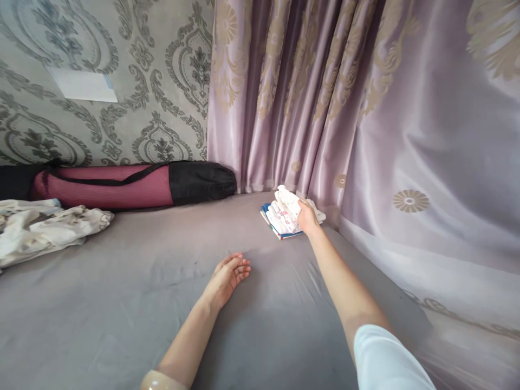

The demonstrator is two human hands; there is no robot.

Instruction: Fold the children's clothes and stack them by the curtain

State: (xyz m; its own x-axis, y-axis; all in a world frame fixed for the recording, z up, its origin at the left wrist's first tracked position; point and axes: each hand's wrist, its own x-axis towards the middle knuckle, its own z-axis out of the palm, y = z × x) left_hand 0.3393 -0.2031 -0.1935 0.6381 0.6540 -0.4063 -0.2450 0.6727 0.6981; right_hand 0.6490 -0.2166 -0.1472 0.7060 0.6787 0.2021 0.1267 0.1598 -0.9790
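Observation:
My right hand [307, 218] reaches far forward and grips a folded white cloth with small red print [286, 205]. The cloth is on top of a small stack of folded cloths [281, 225] with a blue edge, which lies on the grey bed sheet [122, 292] beside the curtain. My left hand [229, 276] rests on the sheet nearer to me, palm side up, fingers loosely curled and apart, holding nothing. A pale bangle [162, 381] shows on that forearm.
A rolled maroon mat in a black bag [117, 185] lies along the patterned wall. A crumpled white printed fabric [44, 227] is at the left. A mauve curtain [365, 119] hangs along the right side.

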